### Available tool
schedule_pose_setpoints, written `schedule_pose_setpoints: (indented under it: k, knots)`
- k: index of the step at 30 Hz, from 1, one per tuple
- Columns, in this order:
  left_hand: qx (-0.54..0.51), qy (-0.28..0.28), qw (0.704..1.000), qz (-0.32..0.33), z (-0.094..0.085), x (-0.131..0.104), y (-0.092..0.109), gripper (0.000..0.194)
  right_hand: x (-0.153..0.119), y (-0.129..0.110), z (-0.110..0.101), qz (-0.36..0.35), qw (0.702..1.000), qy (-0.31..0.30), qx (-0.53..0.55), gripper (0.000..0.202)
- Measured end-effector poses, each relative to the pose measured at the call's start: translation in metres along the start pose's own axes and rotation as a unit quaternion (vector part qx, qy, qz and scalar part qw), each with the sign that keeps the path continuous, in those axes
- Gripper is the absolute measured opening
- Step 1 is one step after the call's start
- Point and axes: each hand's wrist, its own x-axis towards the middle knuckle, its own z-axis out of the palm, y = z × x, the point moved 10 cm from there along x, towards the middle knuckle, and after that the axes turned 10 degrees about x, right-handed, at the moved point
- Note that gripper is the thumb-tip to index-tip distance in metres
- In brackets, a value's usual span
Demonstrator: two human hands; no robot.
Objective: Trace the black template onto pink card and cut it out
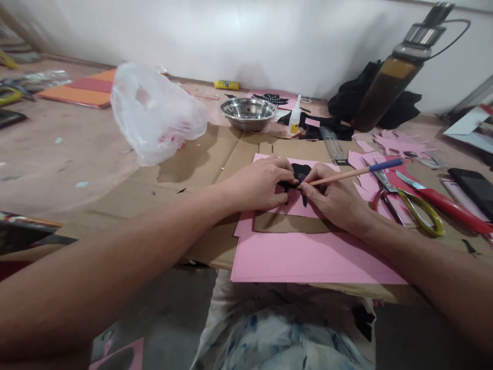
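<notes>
Black paper cut-out point(299, 174) lies pinned on the pink paper sheet point(308, 252) under the closed fingertips of the left hand point(258, 184), while the right hand point(334, 201), just beside it, grips a wooden pencil point(348, 174) whose shaft angles away rightward.

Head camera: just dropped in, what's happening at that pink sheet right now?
A person is working a small black paper cutout that lies on pink paper. The left hand pins the cutout down, and the right hand holds a pencil with its tip at the piece. Scissors lie just to the right, untouched. A steel bowl and a plastic bag sit farther back on the table.
</notes>
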Motion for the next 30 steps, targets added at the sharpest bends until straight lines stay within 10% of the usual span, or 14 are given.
schedule_pose_setpoints:
  k: [30]
  knots:
    - [-0.008, 0.005, 1.000, 0.006, 0.0001, -0.0002, 0.0004, 0.024, 0.0030, -0.0061, 0.0028, -0.007, 1.000, -0.017, -0.004, 0.014]
